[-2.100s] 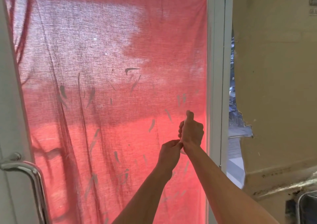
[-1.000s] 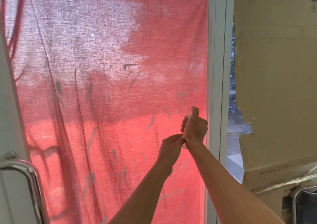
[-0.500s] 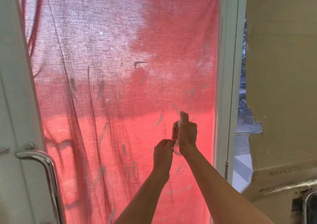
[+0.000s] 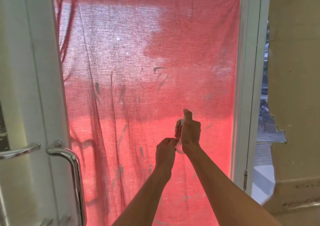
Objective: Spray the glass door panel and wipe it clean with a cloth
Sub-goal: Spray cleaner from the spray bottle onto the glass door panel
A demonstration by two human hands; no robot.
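From the head camera:

Gripping a small white spray bottle (image 4: pixel 179 148) in the right hand (image 4: pixel 190 132), fingers curled round its body and one fingertip (image 4: pixel 187 112) raised onto the top, seemingly on the pump. Bringing the left hand (image 4: pixel 165 150) in just below and to the left of those fingers, its own fingers curled and the tips against the lower side of the bottle. Cannot tell whether pinching it, steadying it or working at some small part there.

Facing the glass door panel (image 4: pixel 138 52) straight beyond the fingertips, near but apart. Looking through it onto a red curtain (image 4: pixel 190 35). Noting grey smears (image 4: pixel 121 94) on the glass above and to the left of the fingers, and more below the wrists. Finding no cloth near either hand.

Judging this as the spraying step, hardly begun.

- Check first that the nozzle points away from the fingers and at the glass, not into the left palm
- Move the left fingertips clear of the front of the bottle, or use them only to brace its base
- Press with the top fingertip in short bursts rather than one long squeeze
- Begin at the smears up and left of the fingers, then work downward to catch the runs
- Stay off the door handle (image 4: pixel 72 165), far to the left of the fingers
- Fetch the cloth before wetting much more
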